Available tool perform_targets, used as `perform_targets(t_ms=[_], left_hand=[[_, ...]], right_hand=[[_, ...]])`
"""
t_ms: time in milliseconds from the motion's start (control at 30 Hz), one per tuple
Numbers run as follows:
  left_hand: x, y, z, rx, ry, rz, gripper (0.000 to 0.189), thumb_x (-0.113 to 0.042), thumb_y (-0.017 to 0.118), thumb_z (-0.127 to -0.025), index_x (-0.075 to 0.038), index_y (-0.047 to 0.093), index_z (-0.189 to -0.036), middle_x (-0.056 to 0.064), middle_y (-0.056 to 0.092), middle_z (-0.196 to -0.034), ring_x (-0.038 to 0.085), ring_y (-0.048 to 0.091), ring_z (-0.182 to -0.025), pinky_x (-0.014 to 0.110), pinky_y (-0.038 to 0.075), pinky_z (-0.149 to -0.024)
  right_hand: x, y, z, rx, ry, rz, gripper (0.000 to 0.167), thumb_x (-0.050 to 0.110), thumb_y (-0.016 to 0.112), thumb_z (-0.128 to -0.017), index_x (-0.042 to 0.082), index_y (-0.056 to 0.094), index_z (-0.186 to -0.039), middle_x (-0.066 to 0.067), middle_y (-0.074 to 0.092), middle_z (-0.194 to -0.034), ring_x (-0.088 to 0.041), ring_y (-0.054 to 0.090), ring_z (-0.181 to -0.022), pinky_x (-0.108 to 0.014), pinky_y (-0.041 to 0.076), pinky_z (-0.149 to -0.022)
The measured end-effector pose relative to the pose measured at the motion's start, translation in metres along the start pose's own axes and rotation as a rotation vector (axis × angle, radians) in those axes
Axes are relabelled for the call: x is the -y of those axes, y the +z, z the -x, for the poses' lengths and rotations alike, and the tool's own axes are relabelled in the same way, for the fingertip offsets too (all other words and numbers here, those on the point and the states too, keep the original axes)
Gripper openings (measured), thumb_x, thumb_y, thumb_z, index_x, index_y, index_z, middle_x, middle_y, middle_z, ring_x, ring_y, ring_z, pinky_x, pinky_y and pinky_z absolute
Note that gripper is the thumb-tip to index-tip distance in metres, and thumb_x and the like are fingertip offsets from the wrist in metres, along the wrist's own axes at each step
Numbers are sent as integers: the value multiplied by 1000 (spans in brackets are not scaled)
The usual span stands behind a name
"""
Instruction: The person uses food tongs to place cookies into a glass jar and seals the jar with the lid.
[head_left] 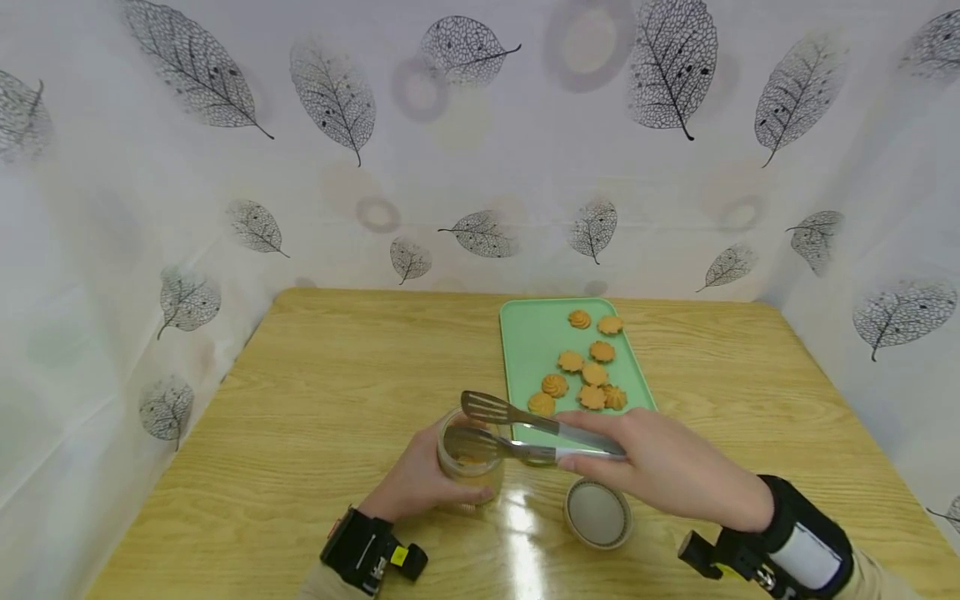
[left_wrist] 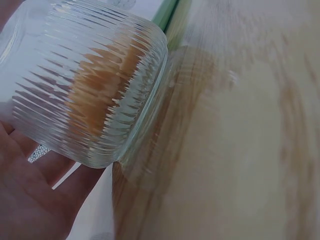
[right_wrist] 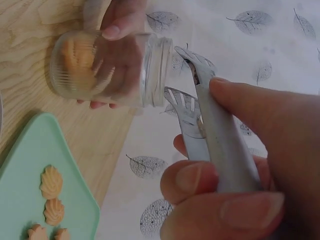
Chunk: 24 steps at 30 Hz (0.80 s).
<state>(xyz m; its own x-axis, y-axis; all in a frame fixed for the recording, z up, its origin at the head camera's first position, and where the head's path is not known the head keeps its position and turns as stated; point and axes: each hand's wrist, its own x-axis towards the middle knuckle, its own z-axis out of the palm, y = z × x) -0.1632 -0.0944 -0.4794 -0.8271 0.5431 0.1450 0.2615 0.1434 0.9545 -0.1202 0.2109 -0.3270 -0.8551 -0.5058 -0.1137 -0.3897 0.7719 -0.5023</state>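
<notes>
My left hand (head_left: 422, 477) grips a ribbed glass jar (right_wrist: 107, 70) standing on the table, its mouth uncovered. At the bottom of the jar lie golden cookies (left_wrist: 102, 82). In my right hand (head_left: 660, 462) is a pair of metal serving tongs (right_wrist: 220, 135) with slotted ends. The tongs' tips (head_left: 483, 407) are spread apart over the jar's mouth, with nothing between them. Beyond the hands lies a green tray (head_left: 528, 333) with several cookies (head_left: 595, 373) on its right and near side; the right hand and tongs overlap its near edge in the head view.
A round lid (head_left: 598, 512) lies on the wooden table (head_left: 360, 358), just right of the jar and below the tongs. A leaf-printed white cloth (head_left: 480, 167) stands behind the table and along both sides.
</notes>
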Motion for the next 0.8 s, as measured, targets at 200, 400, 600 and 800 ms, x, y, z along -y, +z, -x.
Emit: perform_targets(t_ms=[200, 400, 600, 800], left_hand=[[0, -1, 1, -6, 13, -23, 76, -25, 96, -72, -20, 57, -137, -1, 63, -132, 17, 56, -126, 42, 41, -110], [-1, -1, 2, -6, 19, -29, 75, -24, 96, -72, -18, 57, -136, 3, 62, -133, 17, 55, -127, 43, 39, -111], [-1, 0, 2, -3, 25, -29, 76, -20, 95, -72, -15, 57, -137, 5, 62, -133, 18, 55, -127, 44, 39, -111], [-1, 0, 1, -2, 19, -37, 76, -22, 95, -72, -14, 57, -138, 3, 62, -133, 17, 54, -128, 43, 38, -112]], right_hand=[[-34, -28, -13, -176, 99, -35, 62, 52, 56, -103, 14, 51, -151, -3, 63, -88, -14, 52, -65, -31, 44, -52], [-97, -58, -30, -305, 248, 57, 74, 55, 46, -105, -2, 40, -153, -17, 61, -97, -21, 46, -59, -35, 38, -49], [-149, -58, -42, -263, 340, 112, 79, 56, 42, -106, -10, 39, -150, -33, 64, -117, -37, 63, -80, -48, 47, -64], [-176, -46, -45, -190, 433, 172, 84, 62, 41, -104, -9, 42, -148, -31, 67, -110, -43, 65, -87, -50, 49, -62]])
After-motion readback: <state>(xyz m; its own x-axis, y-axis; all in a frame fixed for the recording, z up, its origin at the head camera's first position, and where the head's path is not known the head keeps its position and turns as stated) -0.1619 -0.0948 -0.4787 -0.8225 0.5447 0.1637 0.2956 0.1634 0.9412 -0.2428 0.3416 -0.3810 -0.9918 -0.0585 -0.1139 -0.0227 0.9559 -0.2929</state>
